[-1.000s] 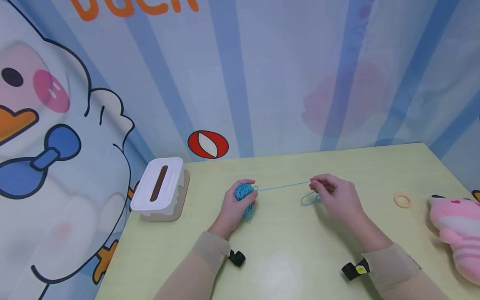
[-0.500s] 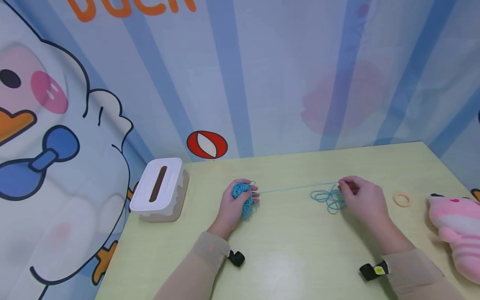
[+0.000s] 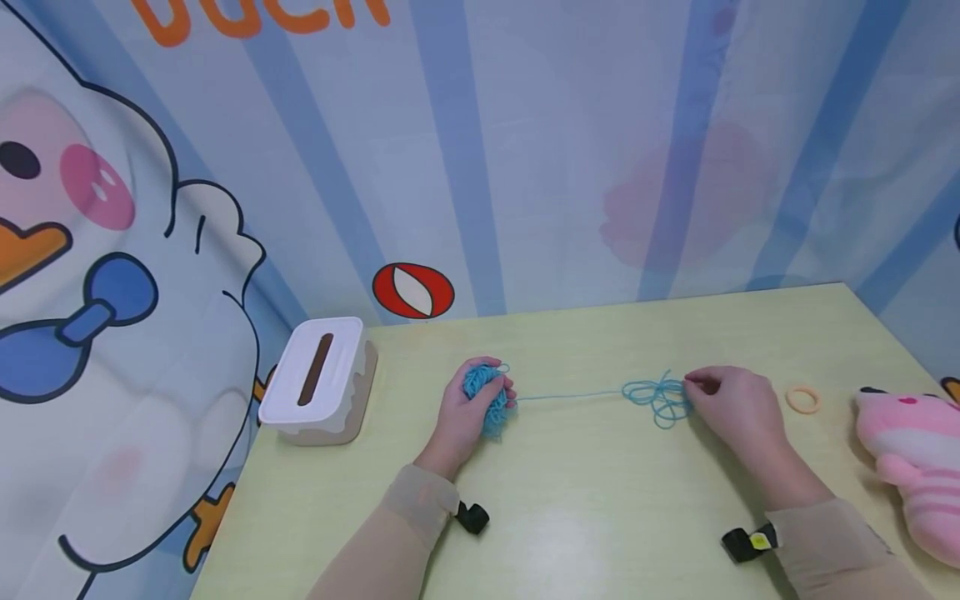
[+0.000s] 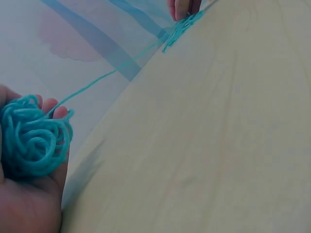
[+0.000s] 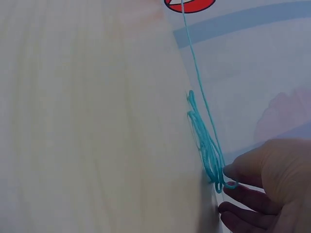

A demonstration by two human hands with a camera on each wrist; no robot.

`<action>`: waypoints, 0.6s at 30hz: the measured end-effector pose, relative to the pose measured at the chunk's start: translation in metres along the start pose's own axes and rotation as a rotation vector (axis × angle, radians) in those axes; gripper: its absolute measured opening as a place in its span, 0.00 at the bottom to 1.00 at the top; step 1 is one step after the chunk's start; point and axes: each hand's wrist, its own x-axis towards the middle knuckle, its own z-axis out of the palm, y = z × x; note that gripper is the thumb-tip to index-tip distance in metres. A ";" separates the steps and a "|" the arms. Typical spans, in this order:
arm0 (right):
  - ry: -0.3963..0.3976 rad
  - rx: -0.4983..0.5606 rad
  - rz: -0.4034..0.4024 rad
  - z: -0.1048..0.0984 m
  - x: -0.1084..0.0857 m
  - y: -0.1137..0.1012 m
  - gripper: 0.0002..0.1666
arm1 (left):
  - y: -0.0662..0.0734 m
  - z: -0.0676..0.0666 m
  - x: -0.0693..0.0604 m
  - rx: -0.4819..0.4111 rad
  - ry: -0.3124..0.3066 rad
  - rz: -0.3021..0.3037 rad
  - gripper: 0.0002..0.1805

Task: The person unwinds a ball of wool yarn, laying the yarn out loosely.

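A ball of blue yarn (image 3: 495, 408) sits in my left hand (image 3: 459, 421), with the thumb laid over it and the fingers round its far side. In the left wrist view the ball (image 4: 36, 141) shows coiled strands against the palm. One strand (image 3: 570, 396) runs from it to the right across the table. Near my right hand (image 3: 738, 408) it meets a loose heap of yarn loops (image 3: 660, 400) on the table. My right thumb and forefinger pinch the yarn at the heap's right edge; the right wrist view shows a small bend of yarn between them.
A white and beige tissue box (image 3: 318, 375) stands at the table's left. To the right lie a peach-coloured ring (image 3: 804, 400) and a pink plush toy (image 3: 911, 467). A printed blue cloth (image 3: 555, 167) hangs behind the table's back edge.
My right hand has moved right and then slightly down, drawing yarn from the ball. More loops lie on the table, and the strand sits lower. My left hand has hardly moved.
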 end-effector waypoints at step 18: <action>-0.238 0.202 -0.422 0.072 -0.015 -0.120 0.29 | 0.002 -0.001 -0.002 -0.005 -0.084 0.005 0.19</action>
